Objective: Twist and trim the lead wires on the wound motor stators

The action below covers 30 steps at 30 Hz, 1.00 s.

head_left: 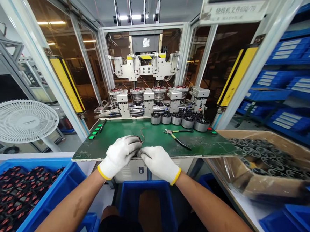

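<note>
Gloved left hand (pixel 119 156) and right hand (pixel 160 164) pinch a small wired part (pixel 138 139) between them for close work; pliers (pixel 171 132) wait at two o'clock on the green workbench (pixel 150 128).

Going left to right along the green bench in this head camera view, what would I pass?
Square green push buttons → left hand in a white glove → right hand in a white glove → steel pliers with black handles → brown cardboard box of dark rings
</note>
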{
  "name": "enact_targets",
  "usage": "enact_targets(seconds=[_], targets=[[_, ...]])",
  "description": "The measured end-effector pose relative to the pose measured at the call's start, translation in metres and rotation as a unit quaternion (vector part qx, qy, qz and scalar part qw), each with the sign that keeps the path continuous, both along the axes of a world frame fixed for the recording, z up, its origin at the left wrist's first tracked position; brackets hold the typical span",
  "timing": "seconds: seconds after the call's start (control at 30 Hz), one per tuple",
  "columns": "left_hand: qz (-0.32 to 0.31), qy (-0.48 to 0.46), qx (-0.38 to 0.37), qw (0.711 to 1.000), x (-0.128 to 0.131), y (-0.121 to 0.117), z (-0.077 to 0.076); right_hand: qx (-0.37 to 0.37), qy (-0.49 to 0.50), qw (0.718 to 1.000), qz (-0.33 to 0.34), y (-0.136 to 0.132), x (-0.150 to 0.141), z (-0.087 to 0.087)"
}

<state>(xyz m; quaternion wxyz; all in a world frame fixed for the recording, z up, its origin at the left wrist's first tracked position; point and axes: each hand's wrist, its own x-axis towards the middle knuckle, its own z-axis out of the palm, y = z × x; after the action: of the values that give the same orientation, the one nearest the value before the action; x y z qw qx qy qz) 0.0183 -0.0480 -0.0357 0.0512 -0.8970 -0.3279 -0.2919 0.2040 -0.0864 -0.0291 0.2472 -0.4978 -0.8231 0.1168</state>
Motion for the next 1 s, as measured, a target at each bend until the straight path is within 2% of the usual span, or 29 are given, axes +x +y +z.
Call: enact_targets(seconds=[0.1, 0.2, 0.3, 0.37, 0.4, 0.43, 0.5, 0.57, 0.63, 0.73, 0.9, 1.0], targets=[[0.030, 0.094, 0.045, 0.994, -0.002, 0.000, -0.004, 0.048, -0.075, 0.996, -0.024, -0.008, -0.007, 0.006], [0.048, 0.111, 0.079, 0.990, 0.000, 0.000, -0.006, 0.072, -0.119, 0.990, -0.003, -0.008, -0.004, 0.024], [0.079, 0.107, 0.105, 0.986, 0.004, -0.003, -0.003, 0.113, -0.030, 0.991, 0.060, 0.003, 0.009, 0.036], [0.095, 0.103, 0.111, 0.984, 0.007, -0.005, -0.001, 0.123, 0.013, 0.986, 0.112, 0.014, 0.016, 0.033], [0.097, 0.100, 0.108, 0.984, 0.008, -0.005, -0.001, 0.120, 0.002, 0.985, 0.123, 0.017, 0.019, 0.028], [0.096, 0.096, 0.103, 0.985, 0.009, -0.005, -0.001, 0.117, -0.027, 0.986, 0.112, 0.019, 0.020, 0.021], [0.088, 0.090, 0.088, 0.988, 0.009, -0.004, -0.002, 0.124, -0.105, 0.986, 0.042, 0.018, 0.019, 0.008], [0.078, 0.083, 0.077, 0.991, 0.007, -0.003, -0.003, 0.146, -0.186, 0.971, -0.040, 0.014, 0.016, -0.002], [0.070, 0.073, 0.076, 0.992, 0.006, -0.002, -0.004, 0.158, -0.252, 0.950, -0.094, 0.010, 0.014, -0.005], [0.066, 0.083, 0.097, 0.990, 0.006, -0.006, 0.001, 0.149, -0.287, 0.941, -0.104, 0.013, 0.013, -0.005], [0.064, 0.226, 0.134, 0.963, 0.014, -0.024, 0.016, 0.133, -0.270, 0.950, -0.080, 0.022, 0.016, -0.005], [0.032, 0.257, 0.120, 0.958, 0.015, -0.030, 0.015, 0.146, -0.263, 0.951, -0.076, 0.026, 0.016, -0.008]])
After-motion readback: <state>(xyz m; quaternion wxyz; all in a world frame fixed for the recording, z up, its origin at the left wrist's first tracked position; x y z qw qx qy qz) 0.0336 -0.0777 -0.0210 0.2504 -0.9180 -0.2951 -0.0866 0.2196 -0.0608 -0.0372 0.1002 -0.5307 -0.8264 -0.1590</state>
